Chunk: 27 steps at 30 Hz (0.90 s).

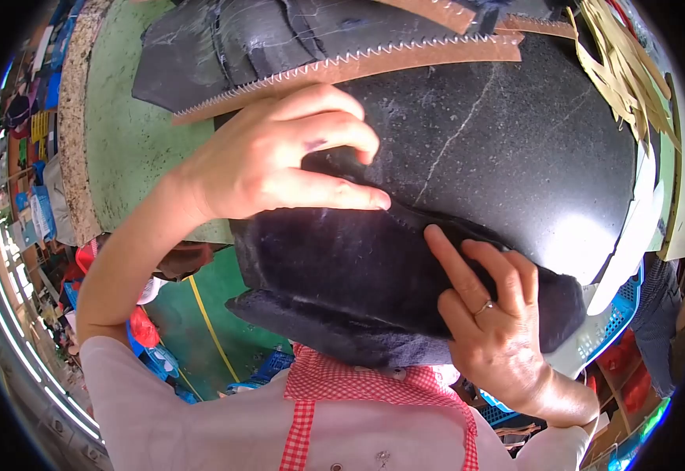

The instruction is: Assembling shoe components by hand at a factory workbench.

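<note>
Dark fleecy fabric piece (pixel 358 275) lying on black stone slab (pixel 515 149), near edge folded over & hanging off twd the body. Left hand (pixel 280 157) pressing down on its upper edge, fingers curled, thumb flat along the seam: pinching the fuzzy layer, not fully clenched. Right hand (pixel 492 322) flat on the right part, index finger out along the edge, ring on one finger; grip released, just pressing. Judging by look: soft, limp, light, prob. plush w/ some friction, no slip risk, not fragile. Will sag if lifted by one corner, so best taken at both edges or along the fold. Behind: black pieces w/ tan zigzag-edged strip (pixel 342 67) on green table (pixel 122 133); tan strips (pixel 625 71) upper right.
</note>
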{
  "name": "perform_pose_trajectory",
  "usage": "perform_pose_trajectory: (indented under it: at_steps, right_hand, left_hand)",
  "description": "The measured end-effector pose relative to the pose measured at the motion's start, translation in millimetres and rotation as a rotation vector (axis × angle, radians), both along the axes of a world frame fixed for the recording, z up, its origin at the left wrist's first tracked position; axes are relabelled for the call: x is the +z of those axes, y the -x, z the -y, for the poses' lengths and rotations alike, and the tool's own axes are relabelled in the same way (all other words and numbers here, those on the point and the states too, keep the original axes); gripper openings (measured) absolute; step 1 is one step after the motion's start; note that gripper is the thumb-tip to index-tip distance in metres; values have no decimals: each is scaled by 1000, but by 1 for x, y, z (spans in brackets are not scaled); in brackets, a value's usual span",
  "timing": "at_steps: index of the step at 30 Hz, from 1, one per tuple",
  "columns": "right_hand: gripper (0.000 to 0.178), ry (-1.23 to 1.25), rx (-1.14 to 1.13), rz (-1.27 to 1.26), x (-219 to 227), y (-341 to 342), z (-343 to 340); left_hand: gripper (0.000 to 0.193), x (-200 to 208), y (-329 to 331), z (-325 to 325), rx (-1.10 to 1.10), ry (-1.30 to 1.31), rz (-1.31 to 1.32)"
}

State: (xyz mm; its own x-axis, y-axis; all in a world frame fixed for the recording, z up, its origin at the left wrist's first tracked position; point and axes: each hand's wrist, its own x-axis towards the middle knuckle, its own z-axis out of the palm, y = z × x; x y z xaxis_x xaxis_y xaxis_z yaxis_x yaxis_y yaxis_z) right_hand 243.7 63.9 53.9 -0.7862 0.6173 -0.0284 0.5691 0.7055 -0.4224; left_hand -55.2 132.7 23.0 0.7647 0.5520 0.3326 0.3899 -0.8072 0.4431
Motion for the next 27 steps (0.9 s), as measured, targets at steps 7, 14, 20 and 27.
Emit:
perform_pose_trajectory:
  at_steps: [7, 14, 20, 27]
  right_hand:
    - [10, -47, -32, 43, 7, 4, 10]
    - [31, 72, -360, -50, 25, -64, -9]
    - [53, 290, -630, -211, 11, -107, -17]
    - [12, 330, -680, -137, -19, -113, -29]
  left_hand:
    - [29, 35, -24, 24, 43, 304, 106]
    - [91, 18, -77, 94, 117, 416, -281]
    - [86, -5, -162, 87, 184, 331, -13]
    - [32, 14, -159, 55, 385, 1037, 401]
